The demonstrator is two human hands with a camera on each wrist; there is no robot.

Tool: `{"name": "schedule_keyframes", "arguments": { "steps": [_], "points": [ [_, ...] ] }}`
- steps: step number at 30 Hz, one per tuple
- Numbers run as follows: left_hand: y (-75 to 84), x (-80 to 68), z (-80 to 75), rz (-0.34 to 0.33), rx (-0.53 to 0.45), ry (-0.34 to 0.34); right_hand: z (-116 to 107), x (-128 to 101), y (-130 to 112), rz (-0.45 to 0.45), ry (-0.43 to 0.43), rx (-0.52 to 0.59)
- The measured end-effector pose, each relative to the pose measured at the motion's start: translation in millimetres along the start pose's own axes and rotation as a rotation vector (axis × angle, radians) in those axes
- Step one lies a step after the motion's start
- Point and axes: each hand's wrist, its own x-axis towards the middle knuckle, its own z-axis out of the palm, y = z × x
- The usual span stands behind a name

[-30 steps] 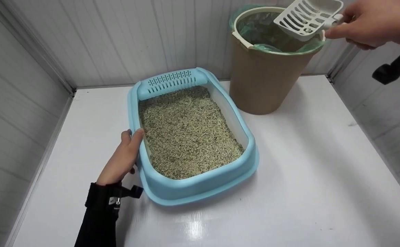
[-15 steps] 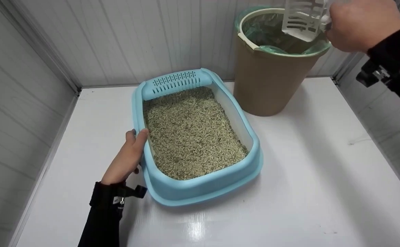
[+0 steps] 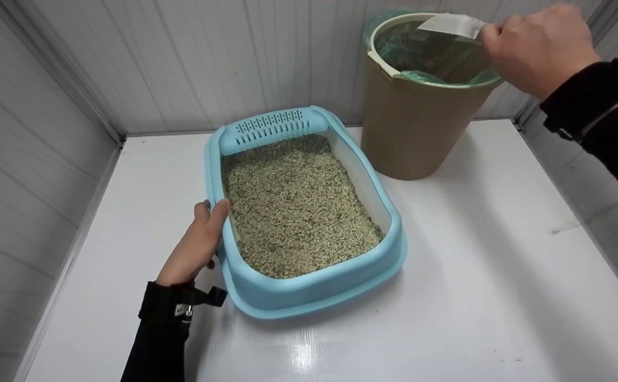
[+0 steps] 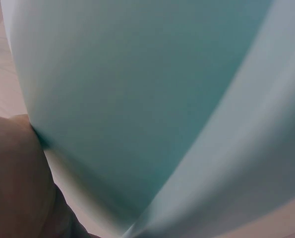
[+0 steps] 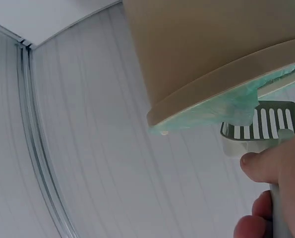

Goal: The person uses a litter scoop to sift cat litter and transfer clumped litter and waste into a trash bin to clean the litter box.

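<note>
A blue litter box (image 3: 309,289) filled with greenish-tan pellet litter (image 3: 298,207) stands on the white surface. My left hand (image 3: 194,246) grips its left rim, thumb over the edge; the left wrist view shows mostly the box's blue side wall (image 4: 137,89) up close. At the upper right, my right hand (image 3: 542,48) holds a white slotted litter scoop (image 3: 452,25) by its handle. The scoop is tilted over the mouth of a brown trash bin (image 3: 415,122). In the right wrist view the slots of the scoop show beside the bin's rim, with fingers (image 5: 264,166) curled round the handle.
A green plastic bag (image 3: 425,78) lines the bin and folds over its rim. Ribbed grey panels (image 3: 181,63) enclose the surface at the back and both sides. The bin stands close to the box's far right corner.
My right hand has turned the scoop over, from level with slots showing, through upright, to edge-on above the bin. The left hand stays on the box rim.
</note>
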Motion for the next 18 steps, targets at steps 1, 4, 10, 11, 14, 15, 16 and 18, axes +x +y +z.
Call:
{"name": "schedule_keyframes", "arguments": {
  "steps": [1,4,10,11,14,15,16,18],
  "points": [
    [0.0,-0.2,-0.1,-0.001,0.001,0.001,-1,0,1,0.026,-0.023,0.030],
    [0.0,-0.9,0.6,0.002,0.003,0.001,-10,3,4,0.145,-0.074,0.163],
    [0.8,-2.3,3.3,0.011,-0.003,0.003,-37,3,2,0.312,-0.052,0.436],
    [1.0,-2.4,3.5,0.013,-0.005,0.002,-41,0,-1,0.323,-0.080,0.471],
    [1.4,-2.6,3.5,0.018,-0.013,-0.002,-53,-8,-16,0.336,-0.205,0.582],
    [1.4,-2.6,3.2,0.020,-0.016,-0.002,-56,-10,-24,0.324,-0.230,0.621],
    [1.3,-2.7,2.8,0.021,-0.017,-0.002,-58,-11,-32,0.304,-0.253,0.652],
    [1.0,-2.7,2.3,0.019,-0.018,0.002,-62,-10,-52,0.246,-0.298,0.712]
  ]
}}
